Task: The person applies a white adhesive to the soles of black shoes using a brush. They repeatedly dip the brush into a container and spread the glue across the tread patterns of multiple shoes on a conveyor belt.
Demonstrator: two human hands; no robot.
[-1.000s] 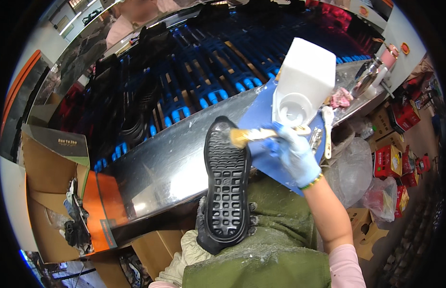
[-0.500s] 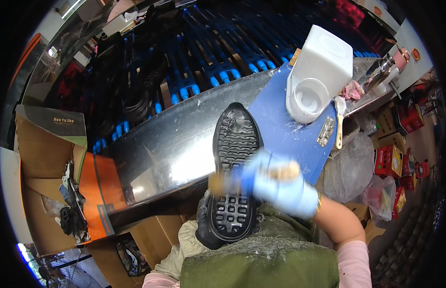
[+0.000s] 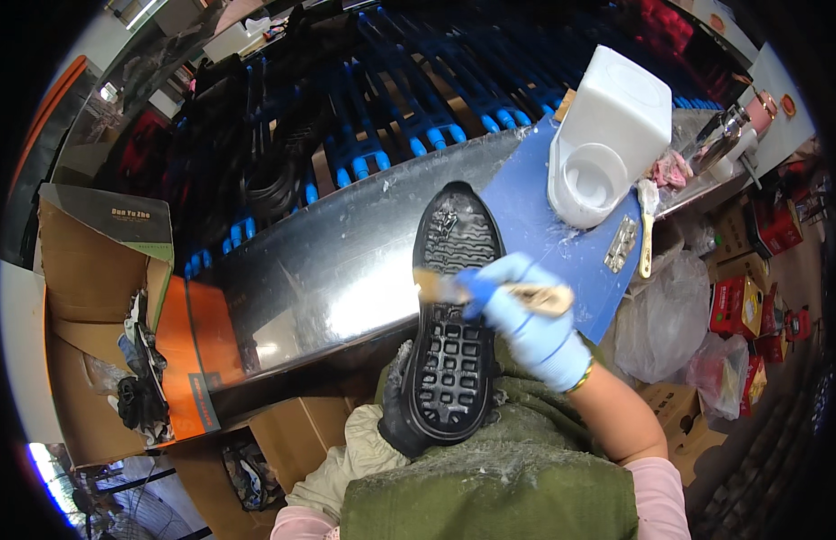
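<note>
In my right hand (image 3: 530, 319), which wears a light blue glove, a flat brush (image 3: 553, 298) with a wooden handle is gripped. Its tan bristles lie at the left edge of a black shoe sole (image 3: 449, 378), around its middle. The sole points away from me, tread upward, and looks glossy and wet in places. At its lower left, a dark, residue-streaked shape at the end of the beige left sleeve (image 3: 350, 459) seems to be my left hand (image 3: 402, 409) in a black glove, closed against the sole's side. Its fingers are mostly hidden.
A white plastic container (image 3: 607, 135) with a round cup opening stands on a blue sheet (image 3: 526, 202). Beside it lie a second brush (image 3: 647, 229) and a metallic strip (image 3: 621, 244). Beyond the shiny metal ledge (image 3: 346, 261) are blue-tipped rods (image 3: 427, 139). An open carton (image 3: 85, 261) stands left.
My right hand and the brush have moved slightly up and right, and are now less blurred. The view has shifted slightly; the sole stays tread up.
</note>
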